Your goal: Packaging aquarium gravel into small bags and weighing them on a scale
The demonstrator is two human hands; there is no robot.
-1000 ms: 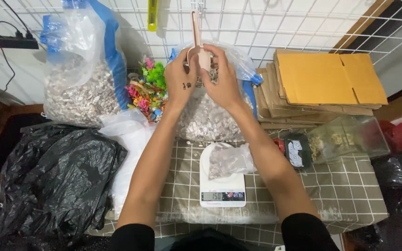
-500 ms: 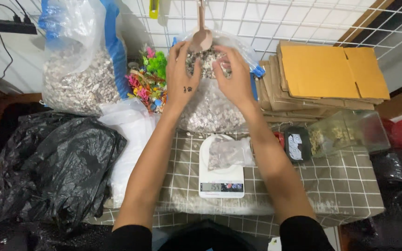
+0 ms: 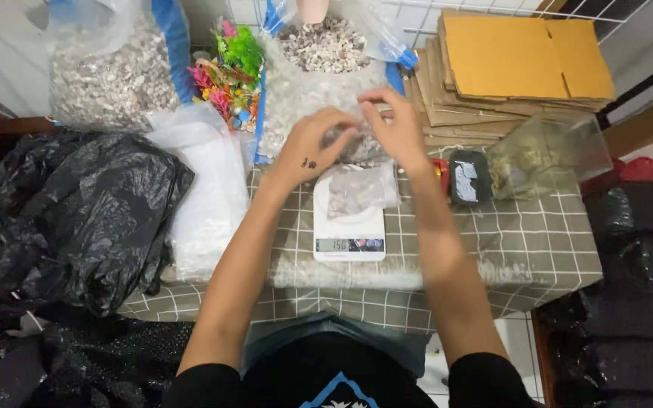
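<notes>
Both hands' fingers (image 3: 341, 140) pinch small clear bag (image 3: 357, 147) (above scale (image 3: 349, 227)).

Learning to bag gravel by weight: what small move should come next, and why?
Probably let go and read the white scale. Both hands, left hand and right hand, pinch the top of the small clear bag resting on its platform, which could skew the reading.
</notes>
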